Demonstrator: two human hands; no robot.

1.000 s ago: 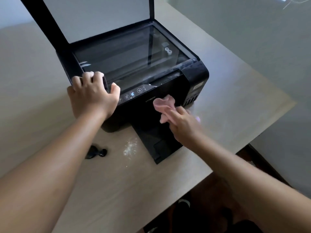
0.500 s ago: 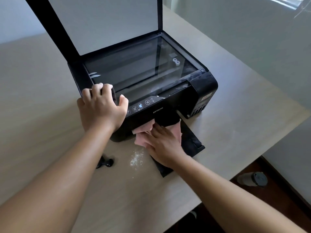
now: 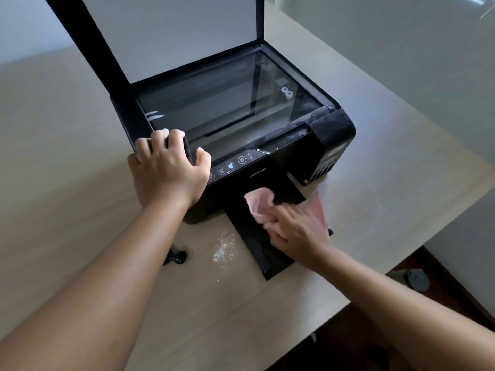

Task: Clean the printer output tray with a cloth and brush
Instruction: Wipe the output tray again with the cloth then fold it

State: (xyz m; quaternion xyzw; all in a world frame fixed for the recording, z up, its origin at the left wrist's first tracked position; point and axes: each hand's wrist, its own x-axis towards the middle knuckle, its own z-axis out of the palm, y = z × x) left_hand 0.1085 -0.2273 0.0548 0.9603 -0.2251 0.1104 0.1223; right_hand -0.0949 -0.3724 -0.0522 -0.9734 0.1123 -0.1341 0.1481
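- Since half a second back, I see the right hand (image 3: 297, 232) has slid toward 3 o'clock along the output tray (image 3: 263, 253); the pink cloth (image 3: 258, 203) now bunches at the tray's mouth, fingers clamped on it.
- Left hand (image 3: 167, 168) unchanged: fingers spread, gripping the printer (image 3: 332, 135) at its front corner at 9 o'clock.
- Pale wooden table (image 3: 80, 129); white dust (image 3: 223, 250) just beside the tray at 7 o'clock.
- Scanner lid (image 3: 171, 33) raised, top cut off.
- Small black object (image 3: 176, 257) partly behind my left forearm; I cannot tell whether it is the brush.
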